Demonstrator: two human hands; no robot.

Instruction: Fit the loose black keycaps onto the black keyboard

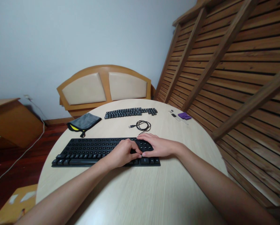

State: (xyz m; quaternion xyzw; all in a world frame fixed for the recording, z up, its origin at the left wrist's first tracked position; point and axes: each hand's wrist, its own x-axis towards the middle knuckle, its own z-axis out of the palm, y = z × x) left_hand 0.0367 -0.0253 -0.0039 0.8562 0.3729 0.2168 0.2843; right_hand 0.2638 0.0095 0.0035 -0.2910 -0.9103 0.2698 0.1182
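Observation:
A black keyboard (83, 147) lies across the table in front of me, keycaps on its two nearest rows and bare key posts on the rows behind. My left hand (124, 152) rests over its right part, thumb and forefinger pinched together near the arrow keys; whatever they hold is hidden. Over the number pad, my right hand (159, 146) lies with fingers stretched to the keyboard's far edge and thumb apart, its tip touching close to the left fingertips. Behind the keyboard, its black USB cable (143, 125) is coiled.
Loose black keycaps (128, 112) stand in rows at the table's far side. A grey cloth (85, 122) with yellow lining lies at the left. Towards the right edge are a purple cloth (184, 116) and small tools (174, 115). Slatted wood (224, 78) leans beyond the round table (177, 193).

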